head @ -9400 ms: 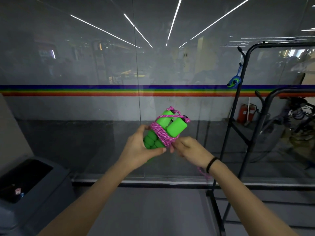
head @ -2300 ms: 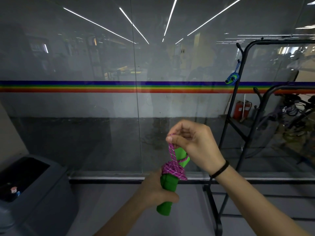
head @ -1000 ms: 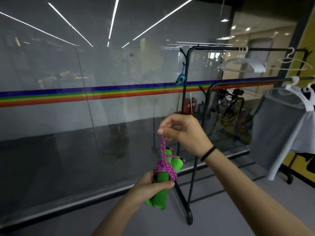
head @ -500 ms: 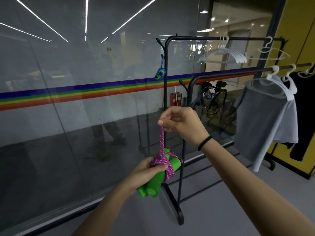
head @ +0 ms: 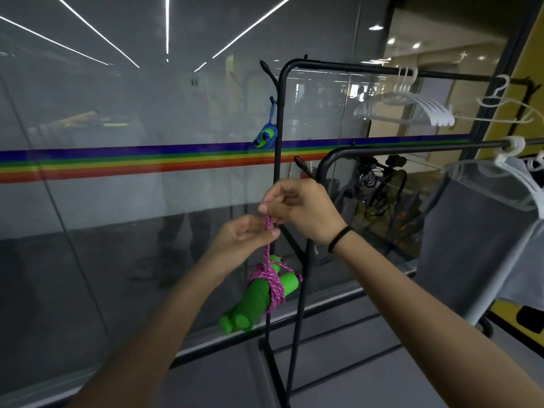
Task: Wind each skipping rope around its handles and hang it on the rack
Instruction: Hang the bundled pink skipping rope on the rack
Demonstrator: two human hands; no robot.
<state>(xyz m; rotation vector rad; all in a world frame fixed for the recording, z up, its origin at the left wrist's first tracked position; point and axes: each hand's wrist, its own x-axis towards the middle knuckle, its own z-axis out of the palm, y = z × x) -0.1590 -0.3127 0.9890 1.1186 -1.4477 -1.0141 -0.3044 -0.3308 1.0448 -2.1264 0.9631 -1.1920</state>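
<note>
Your left hand [head: 244,238] has left the green handles [head: 256,298] and risen to the pink rope [head: 266,254]; both hands pinch its loop, right hand [head: 300,210] above, so the handles hang free beside the rack [head: 279,119].

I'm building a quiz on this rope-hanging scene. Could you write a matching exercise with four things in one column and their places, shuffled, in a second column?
Things:
1. green handles
2. blue rope bundle
3. white hangers
4. grey garment

Places:
A. on the top rail
B. dangling from the pink rope that the left hand and right hand pinch
C. on a hook of the rack post
D. on a hanger on the lower rail

Pairs: 1-B, 2-C, 3-A, 4-D
</note>
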